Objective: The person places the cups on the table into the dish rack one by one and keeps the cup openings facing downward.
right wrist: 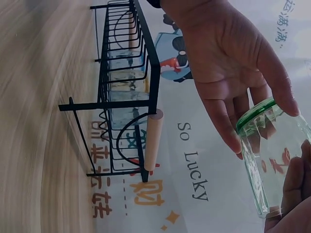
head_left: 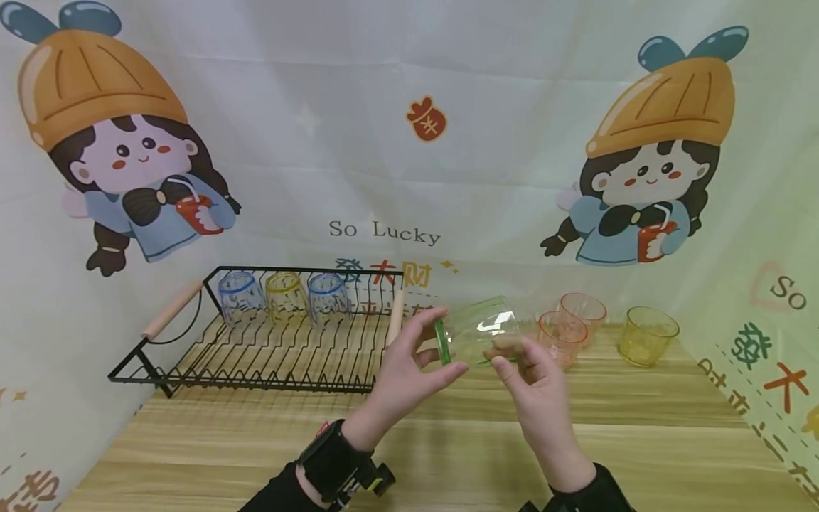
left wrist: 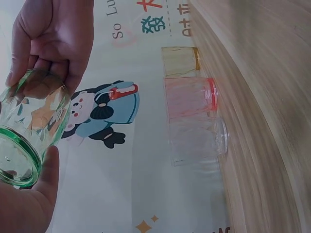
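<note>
A green-tinted glass (head_left: pixel 483 331) is held up in the air between both hands, lying on its side. My left hand (head_left: pixel 409 370) grips the thick green base, thumb below and fingers above, as the right wrist view also shows. At the other end, my right hand (head_left: pixel 540 398) pinches the rim between thumb and fingers. To the left stands a black wire dish rack (head_left: pixel 256 386) with wooden handles. Along its back row sit a blue glass (head_left: pixel 239 291), a yellow glass (head_left: pixel 286 295) and another blue glass (head_left: pixel 328 295), all upside down.
Right of the hands, two red glasses (head_left: pixel 563 338) and a yellow glass (head_left: pixel 648 338) stand upright on the wooden table (head_left: pixel 461 455). A clear glass (left wrist: pixel 197 141) stands beside them in the left wrist view. A printed cloth (head_left: pixel 397 163) hangs behind.
</note>
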`<move>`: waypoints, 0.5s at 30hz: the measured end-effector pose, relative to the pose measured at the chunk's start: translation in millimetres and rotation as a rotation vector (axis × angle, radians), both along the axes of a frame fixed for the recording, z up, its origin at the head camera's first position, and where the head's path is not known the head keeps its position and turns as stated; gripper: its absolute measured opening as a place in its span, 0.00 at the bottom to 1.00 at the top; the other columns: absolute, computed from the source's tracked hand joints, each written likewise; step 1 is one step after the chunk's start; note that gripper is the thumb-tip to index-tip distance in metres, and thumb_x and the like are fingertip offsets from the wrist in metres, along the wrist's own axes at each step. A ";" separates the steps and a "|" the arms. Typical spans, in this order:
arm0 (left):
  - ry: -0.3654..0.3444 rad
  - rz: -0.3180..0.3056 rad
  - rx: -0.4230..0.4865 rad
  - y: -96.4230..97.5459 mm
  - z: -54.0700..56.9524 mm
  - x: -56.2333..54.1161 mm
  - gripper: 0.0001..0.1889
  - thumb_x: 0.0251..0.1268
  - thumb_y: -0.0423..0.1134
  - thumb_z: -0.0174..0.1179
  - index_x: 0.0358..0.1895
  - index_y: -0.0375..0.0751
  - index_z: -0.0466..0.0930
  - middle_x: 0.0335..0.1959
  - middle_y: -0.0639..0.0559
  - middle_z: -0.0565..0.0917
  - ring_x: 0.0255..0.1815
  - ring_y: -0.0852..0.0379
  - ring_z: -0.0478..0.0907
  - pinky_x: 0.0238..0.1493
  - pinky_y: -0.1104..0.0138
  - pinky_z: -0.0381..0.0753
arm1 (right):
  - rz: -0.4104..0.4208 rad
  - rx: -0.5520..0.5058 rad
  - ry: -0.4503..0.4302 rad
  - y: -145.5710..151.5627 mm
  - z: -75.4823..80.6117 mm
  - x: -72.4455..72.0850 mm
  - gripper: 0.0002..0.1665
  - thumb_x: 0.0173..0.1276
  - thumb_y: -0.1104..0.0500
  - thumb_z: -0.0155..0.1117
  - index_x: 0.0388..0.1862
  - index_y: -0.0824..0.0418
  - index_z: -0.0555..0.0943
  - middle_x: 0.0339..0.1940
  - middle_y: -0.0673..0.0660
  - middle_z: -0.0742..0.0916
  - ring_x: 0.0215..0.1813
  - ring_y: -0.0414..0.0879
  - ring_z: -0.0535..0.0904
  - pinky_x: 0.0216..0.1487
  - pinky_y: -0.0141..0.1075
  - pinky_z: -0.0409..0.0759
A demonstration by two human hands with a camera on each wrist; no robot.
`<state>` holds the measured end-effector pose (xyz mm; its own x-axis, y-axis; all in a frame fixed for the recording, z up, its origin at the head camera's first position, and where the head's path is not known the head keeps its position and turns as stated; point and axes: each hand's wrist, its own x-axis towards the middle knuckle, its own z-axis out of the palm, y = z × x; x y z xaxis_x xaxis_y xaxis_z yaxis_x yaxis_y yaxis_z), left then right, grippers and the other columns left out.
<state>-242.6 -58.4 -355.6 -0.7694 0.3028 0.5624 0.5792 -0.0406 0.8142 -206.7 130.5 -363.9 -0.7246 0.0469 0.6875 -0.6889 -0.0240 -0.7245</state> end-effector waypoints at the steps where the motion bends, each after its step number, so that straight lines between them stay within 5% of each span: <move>1: 0.001 -0.001 0.006 0.1 -0.1 0.1 0.40 0.52 0.25 0.72 0.70 0.37 0.65 0.62 0.43 0.72 0.58 0.45 0.74 0.55 0.62 0.82 | -0.004 0.002 -0.011 0.0 -0.1 0.1 0.11 0.66 0.78 0.58 0.47 0.77 0.77 0.40 0.48 0.87 0.46 0.41 0.81 0.52 0.29 0.78; 15: 0.033 0.016 0.032 -3.4 0.5 -0.5 0.38 0.49 0.24 0.73 0.67 0.36 0.69 0.54 0.42 0.76 0.53 0.40 0.76 0.51 0.61 0.84 | 0.081 0.031 -0.025 6.4 0.6 -0.5 0.16 0.68 0.77 0.55 0.55 0.76 0.76 0.48 0.50 0.87 0.56 0.43 0.79 0.60 0.31 0.75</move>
